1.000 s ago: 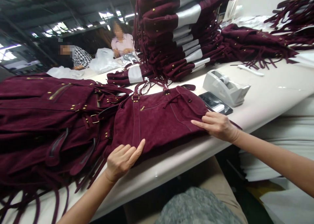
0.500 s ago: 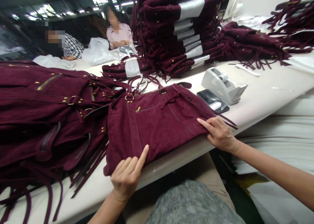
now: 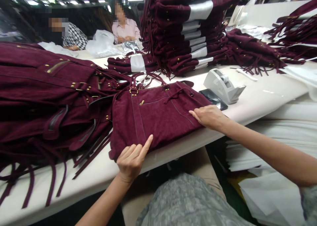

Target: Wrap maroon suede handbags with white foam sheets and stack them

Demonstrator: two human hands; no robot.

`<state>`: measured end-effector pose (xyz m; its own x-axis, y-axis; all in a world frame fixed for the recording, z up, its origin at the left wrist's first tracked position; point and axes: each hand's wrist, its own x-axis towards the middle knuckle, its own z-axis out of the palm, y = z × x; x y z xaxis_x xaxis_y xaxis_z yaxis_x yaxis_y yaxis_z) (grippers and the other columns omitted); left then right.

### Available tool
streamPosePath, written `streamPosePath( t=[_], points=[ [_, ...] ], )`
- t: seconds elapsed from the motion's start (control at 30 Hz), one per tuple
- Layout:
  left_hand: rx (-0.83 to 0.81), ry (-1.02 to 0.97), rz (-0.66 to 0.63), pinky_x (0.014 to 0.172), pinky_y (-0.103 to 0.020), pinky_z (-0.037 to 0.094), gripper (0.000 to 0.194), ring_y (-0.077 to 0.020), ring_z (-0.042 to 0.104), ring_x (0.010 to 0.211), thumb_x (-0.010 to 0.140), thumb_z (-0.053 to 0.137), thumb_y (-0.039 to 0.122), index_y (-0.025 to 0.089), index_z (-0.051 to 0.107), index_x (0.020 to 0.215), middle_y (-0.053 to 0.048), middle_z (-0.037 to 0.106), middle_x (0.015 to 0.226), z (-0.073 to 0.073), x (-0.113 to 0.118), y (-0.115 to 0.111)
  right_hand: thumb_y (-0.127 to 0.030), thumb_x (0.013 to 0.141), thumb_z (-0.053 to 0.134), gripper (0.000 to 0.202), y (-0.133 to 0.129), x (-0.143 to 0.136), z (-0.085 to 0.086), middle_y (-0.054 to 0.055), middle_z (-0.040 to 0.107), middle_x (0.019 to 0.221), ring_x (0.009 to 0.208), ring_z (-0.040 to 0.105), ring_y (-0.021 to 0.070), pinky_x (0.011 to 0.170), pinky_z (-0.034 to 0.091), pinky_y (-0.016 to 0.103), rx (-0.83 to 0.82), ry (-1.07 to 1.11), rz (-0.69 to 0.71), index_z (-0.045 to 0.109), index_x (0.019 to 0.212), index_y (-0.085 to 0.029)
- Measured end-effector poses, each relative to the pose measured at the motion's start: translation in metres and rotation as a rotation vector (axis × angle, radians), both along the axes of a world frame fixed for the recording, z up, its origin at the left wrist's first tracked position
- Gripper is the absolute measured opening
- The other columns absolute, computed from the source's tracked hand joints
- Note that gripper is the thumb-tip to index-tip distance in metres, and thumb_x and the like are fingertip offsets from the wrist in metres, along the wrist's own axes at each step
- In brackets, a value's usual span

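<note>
A burgundy suede handbag (image 3: 160, 117) lies flat at the table's front edge, its handles toward the back. It has a short zip pull, brass-coloured buckles and a thin tie on its front. My left hand (image 3: 132, 158) is closed on the bag's lower left edge, its index finger stretched along the front; the fingers under the edge are hidden. At the lower right corner, my right hand (image 3: 209, 117) grips the bag with its fingers curled and partly hidden. To the left, touching the bag, lies a heap of similar burgundy bags (image 3: 56, 97) with straps hanging down.
Behind the bag rises a tall stack of folded burgundy bags (image 3: 183, 31) with white wraps. A grey tape dispenser (image 3: 223, 87) and a dark phone (image 3: 213, 98) sit to the right on the white table (image 3: 267, 94). White sheets (image 3: 262, 146) are piled below. Several people stay in the background.
My right hand has shifted left along the bag's lower right, its fingers more curled. My left hand keeps its hold. The camera view has shifted slightly.
</note>
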<state>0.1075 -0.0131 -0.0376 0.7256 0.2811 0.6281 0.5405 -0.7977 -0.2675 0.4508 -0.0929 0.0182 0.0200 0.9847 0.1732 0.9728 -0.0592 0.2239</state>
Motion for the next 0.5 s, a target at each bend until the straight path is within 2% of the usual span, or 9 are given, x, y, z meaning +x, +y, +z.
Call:
streamPosePath(
  t=[0.07,0.17,0.23,0.33,0.43,0.5],
  points=[
    [0.009,-0.014,0.025,0.06,-0.032,0.031,0.057,-0.012,0.045,0.051,0.092,0.043,0.005,0.029,0.043,0.144,0.005,0.04,0.055,-0.002,0.002,-0.003,-0.035,0.103,0.033,0.042,0.009,0.004,-0.007,0.012,0.068,0.079,0.073,0.063,0.0227,0.064,0.036,0.032,0.049,0.029,0.101,0.066,0.087,-0.014],
    [0.01,-0.09,0.07,0.063,-0.031,0.032,0.058,-0.0124,0.044,0.052,0.092,0.041,0.004,0.029,0.043,0.144,0.004,0.039,0.056,-0.008,0.005,-0.007,-0.028,0.102,0.037,0.032,0.01,0.012,-0.02,0.013,0.066,0.112,0.106,0.058,0.0248,0.088,0.04,0.036,0.198,0.071,0.23,0.062,0.117,-0.016],
    [0.021,-0.153,0.093,0.066,-0.031,0.034,0.059,-0.0131,0.044,0.054,0.091,0.039,0.002,0.027,0.043,0.144,0.004,0.038,0.056,-0.012,0.006,-0.011,-0.029,0.101,0.038,0.036,0.005,0.016,-0.03,0.012,0.06,0.127,0.12,0.051,0.0249,0.103,0.034,0.041,0.26,0.121,0.226,0.055,0.131,-0.018],
    [-0.009,-0.214,0.098,0.072,-0.03,0.036,0.062,-0.0149,0.046,0.062,0.088,0.039,-0.002,0.023,0.041,0.145,0.002,0.04,0.06,-0.014,0.006,-0.018,-0.031,0.102,0.035,0.04,-0.005,0.019,-0.042,0.01,0.057,0.134,0.126,0.049,0.0231,0.112,0.027,0.045,0.248,0.18,0.196,0.049,0.138,-0.021],
    [-0.173,-0.121,0.134,0.077,-0.032,0.039,0.059,-0.0175,0.048,0.071,0.09,0.046,0.005,0.019,0.037,0.147,0.001,0.044,0.066,-0.004,0.001,-0.028,-0.032,0.103,0.031,0.044,-0.015,0.021,-0.049,0.008,0.051,0.142,0.133,0.044,0.0237,0.115,0.022,0.049,0.225,0.185,0.214,0.043,0.145,-0.022],
    [-0.313,0.003,0.143,0.079,-0.035,0.041,0.058,-0.0198,0.05,0.077,0.093,0.051,0.018,0.016,0.035,0.148,-0.002,0.049,0.073,0.013,-0.005,-0.032,-0.032,0.103,0.03,0.047,-0.02,0.021,-0.051,0.007,0.045,0.147,0.137,0.04,0.0243,0.117,0.018,0.051,0.224,0.183,0.237,0.038,0.148,-0.023]
  ],
)
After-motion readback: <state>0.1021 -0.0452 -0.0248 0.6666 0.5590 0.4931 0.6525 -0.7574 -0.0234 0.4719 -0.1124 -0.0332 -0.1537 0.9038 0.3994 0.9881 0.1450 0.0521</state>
